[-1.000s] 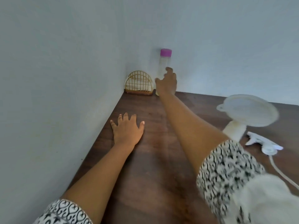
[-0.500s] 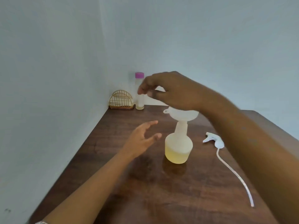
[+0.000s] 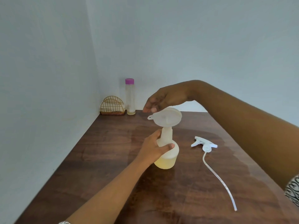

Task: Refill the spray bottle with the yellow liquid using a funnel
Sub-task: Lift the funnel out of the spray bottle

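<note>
Left hand (image 3: pixel 153 147) holds spray bottle (image 3: pixel 169 156) upright, funnel (image 3: pixel 166 117) atop

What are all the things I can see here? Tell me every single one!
Spray bottle: one, cloudy white with yellow liquid at the bottom, upright mid-table.
Funnel: one, white, sitting in the spray bottle's neck.
Spray head: one, white with a long tube, lying on the table to the right of the spray bottle.
Tall bottle: one, clear with a purple cap, at the back by the wall.
Wire holder: one, gold, in the back corner beside the tall bottle.
Table: one, dark brown wood.
Walls: two, pale grey-blue, meeting at the corner.
Sleeve: one, black-and-white pattern, right edge.
Left hand: one, grips the spray bottle's shoulder.
Right hand: one, hovers at the funnel's far rim; touch unclear.
</note>
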